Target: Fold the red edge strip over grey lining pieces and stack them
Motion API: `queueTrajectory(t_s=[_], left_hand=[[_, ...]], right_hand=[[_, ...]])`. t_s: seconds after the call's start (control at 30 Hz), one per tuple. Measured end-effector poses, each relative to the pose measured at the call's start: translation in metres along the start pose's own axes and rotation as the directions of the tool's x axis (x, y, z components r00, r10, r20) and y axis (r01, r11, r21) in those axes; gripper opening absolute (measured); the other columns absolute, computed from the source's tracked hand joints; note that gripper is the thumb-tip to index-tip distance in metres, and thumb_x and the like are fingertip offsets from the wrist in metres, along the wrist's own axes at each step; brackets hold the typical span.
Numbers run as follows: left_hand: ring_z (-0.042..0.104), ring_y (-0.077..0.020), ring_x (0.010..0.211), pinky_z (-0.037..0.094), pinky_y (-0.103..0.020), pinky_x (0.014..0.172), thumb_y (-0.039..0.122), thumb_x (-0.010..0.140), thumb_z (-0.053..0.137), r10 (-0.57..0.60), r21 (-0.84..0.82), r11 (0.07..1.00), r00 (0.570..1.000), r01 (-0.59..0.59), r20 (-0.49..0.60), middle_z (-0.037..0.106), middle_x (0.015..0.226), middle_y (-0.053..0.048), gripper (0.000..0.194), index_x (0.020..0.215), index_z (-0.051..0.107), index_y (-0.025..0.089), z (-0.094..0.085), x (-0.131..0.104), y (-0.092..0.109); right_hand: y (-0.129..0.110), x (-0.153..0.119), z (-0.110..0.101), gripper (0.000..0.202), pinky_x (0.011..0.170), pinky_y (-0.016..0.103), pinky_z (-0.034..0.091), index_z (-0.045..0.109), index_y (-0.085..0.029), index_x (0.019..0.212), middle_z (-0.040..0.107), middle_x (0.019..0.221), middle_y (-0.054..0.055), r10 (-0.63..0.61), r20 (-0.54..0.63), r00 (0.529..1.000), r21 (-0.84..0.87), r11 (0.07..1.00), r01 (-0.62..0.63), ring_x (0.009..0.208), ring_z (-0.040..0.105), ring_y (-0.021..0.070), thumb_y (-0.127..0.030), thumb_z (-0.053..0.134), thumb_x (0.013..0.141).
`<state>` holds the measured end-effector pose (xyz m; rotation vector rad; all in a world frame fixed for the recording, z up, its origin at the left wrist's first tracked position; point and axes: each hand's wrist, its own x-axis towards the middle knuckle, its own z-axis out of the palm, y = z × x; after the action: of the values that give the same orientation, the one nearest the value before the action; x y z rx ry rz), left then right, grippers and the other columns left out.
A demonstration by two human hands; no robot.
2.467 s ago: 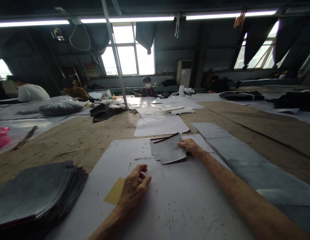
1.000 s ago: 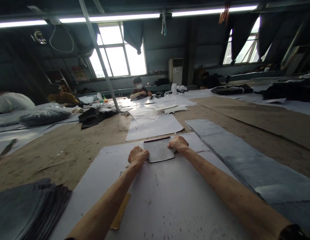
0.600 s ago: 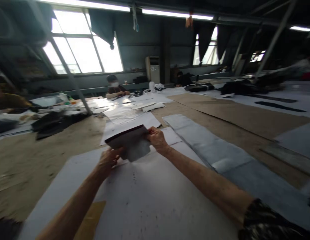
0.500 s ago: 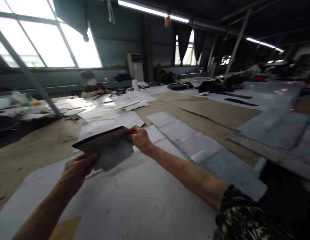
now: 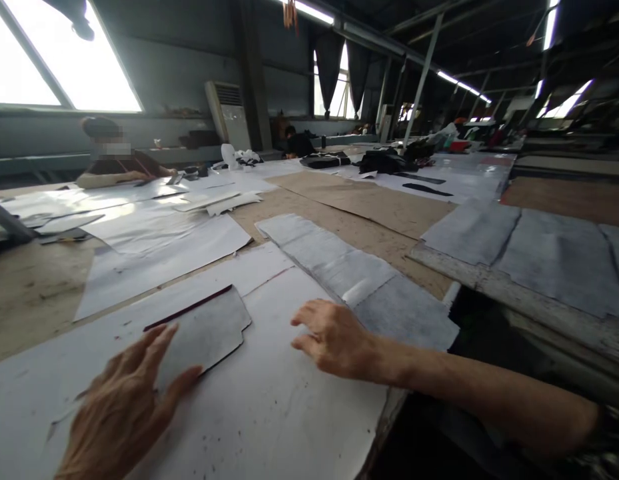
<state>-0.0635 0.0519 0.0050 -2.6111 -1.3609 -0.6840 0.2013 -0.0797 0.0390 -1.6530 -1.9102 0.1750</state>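
Observation:
A grey cut panel (image 5: 209, 328) lies flat on the white sheet (image 5: 269, 393) in front of me. Along its far edge runs a dark red strip, and its right side has a notch. My left hand (image 5: 124, 393) rests over the panel's near left part, fingers stretched out and thumb spread, hiding that end. To the right of the panel, my right hand (image 5: 334, 337) hovers above the white sheet with nothing in it. Its thumb and forefinger are apart and loosely bent. Beyond it lies a long pale grey strip of stacked pieces (image 5: 334, 257).
More grey panels (image 5: 549, 250) lie at the right, across a dark gap (image 5: 494, 327) beside the table. Brown sheet material (image 5: 359, 203) and dark pieces (image 5: 384, 162) lie farther back. A person (image 5: 119, 157) sits at the far left; another (image 5: 299, 143) is at the back.
The panel, held up between both hands before, now lies on the white sheet. My right hand has let go and moved right; my left fingers have spread. The view has turned right.

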Motion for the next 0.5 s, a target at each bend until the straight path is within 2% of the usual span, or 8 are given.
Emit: queueTrajectory(t_s=[0.1, 0.23, 0.3, 0.37, 0.43, 0.5], left_hand=[[0.048, -0.0295, 0.114, 0.041, -0.045, 0.095, 0.056, 0.078, 0.034, 0.164, -0.083, 0.984, 0.983, -0.157, 0.083, 0.047, 0.130, -0.006, 0.058, 0.123, 0.050, 0.024, 0.008, -0.003, 0.020], [0.050, -0.0266, 0.113, 0.040, -0.040, 0.098, 0.051, 0.082, 0.031, 0.176, -0.141, 0.977, 0.977, -0.158, 0.123, 0.053, 0.125, -0.007, 0.052, 0.116, 0.057, 0.021, 0.022, 0.007, 0.020], [0.050, -0.0266, 0.112, 0.040, -0.040, 0.098, 0.050, 0.083, 0.030, 0.194, -0.140, 0.974, 0.973, -0.177, 0.124, 0.053, 0.124, -0.008, 0.052, 0.115, 0.057, 0.020, 0.026, 0.013, 0.016], [0.050, -0.0287, 0.112, 0.040, -0.043, 0.097, 0.049, 0.084, 0.027, 0.205, -0.098, 0.976, 0.973, -0.195, 0.107, 0.053, 0.124, -0.011, 0.054, 0.116, 0.056, 0.016, 0.027, 0.017, 0.017], [0.050, -0.0321, 0.111, 0.036, -0.049, 0.099, 0.047, 0.085, 0.026, 0.207, -0.031, 0.978, 0.977, -0.206, 0.058, 0.051, 0.124, -0.015, 0.056, 0.117, 0.055, 0.012, 0.025, 0.016, 0.030], [0.050, -0.0331, 0.110, 0.033, -0.052, 0.099, 0.044, 0.086, 0.027, 0.247, -0.032, 0.969, 0.969, -0.246, 0.004, 0.053, 0.122, -0.016, 0.052, 0.117, 0.055, 0.011, 0.020, 0.011, 0.053]], right_hand=[[0.025, -0.047, -0.034, 0.013, 0.077, 0.033, 0.045, 0.060, -0.015, 0.088, 0.064, 0.087, 0.008, -0.106, -0.118, 0.987, -0.197, 0.977, 0.081, 0.084, 0.057, 0.0211, -0.022, 0.059, 0.077], [0.056, -0.101, -0.068, 0.027, 0.084, 0.038, 0.044, 0.059, -0.017, 0.098, 0.062, 0.099, 0.010, -0.086, -0.091, 0.992, -0.336, 0.940, 0.051, 0.095, 0.054, 0.0238, -0.033, 0.061, 0.076], [0.067, -0.122, -0.078, 0.038, 0.089, 0.040, 0.042, 0.059, -0.019, 0.105, 0.059, 0.108, 0.011, -0.061, -0.041, 0.997, -0.381, 0.924, 0.041, 0.104, 0.051, 0.0258, -0.039, 0.065, 0.073], [0.078, -0.138, -0.082, 0.042, 0.092, 0.040, 0.041, 0.057, -0.020, 0.111, 0.057, 0.115, 0.010, -0.054, 0.010, 0.998, -0.395, 0.917, 0.054, 0.109, 0.049, 0.0258, -0.037, 0.065, 0.073], [0.086, -0.147, -0.083, 0.038, 0.094, 0.040, 0.041, 0.057, -0.021, 0.114, 0.056, 0.118, 0.009, -0.076, 0.041, 0.996, -0.391, 0.916, 0.086, 0.111, 0.049, 0.0242, -0.027, 0.061, 0.078], [0.091, -0.150, -0.084, 0.035, 0.097, 0.039, 0.040, 0.057, -0.020, 0.116, 0.057, 0.119, 0.008, -0.114, 0.058, 0.992, -0.371, 0.920, 0.127, 0.113, 0.048, 0.0224, -0.019, 0.055, 0.081]])
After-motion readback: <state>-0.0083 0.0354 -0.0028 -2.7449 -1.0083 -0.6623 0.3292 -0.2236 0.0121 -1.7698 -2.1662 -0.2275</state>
